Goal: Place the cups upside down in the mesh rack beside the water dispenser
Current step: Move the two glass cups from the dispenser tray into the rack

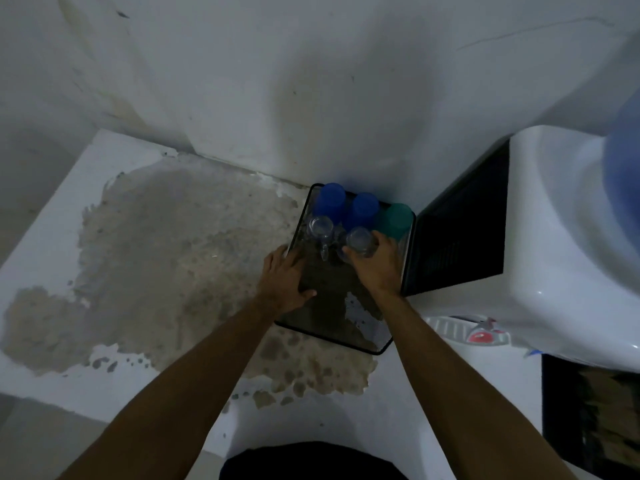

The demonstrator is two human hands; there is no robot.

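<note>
A black mesh rack (pixel 332 336) stands on a white counter against the wall, left of the water dispenser (pixel 561 237). Along its back row stand two blue cups (pixel 331 199) (pixel 364 206) and a teal cup (pixel 397 218), all upside down. In front of them a clear glass mug (pixel 320 227) sits bottom up. My right hand (pixel 375 263) is closed around a second clear glass cup (pixel 360 240), also bottom up, inside the rack. My left hand (pixel 284 280) rests flat on the rack's left rim with its fingers spread.
The counter (pixel 62 244) has a large patch of worn, peeling paint to the left of the rack. The dispenser carries a blue water bottle (pixel 623 161) and has a red tap (pixel 483 337) at its front. A dark body part shows at the bottom edge.
</note>
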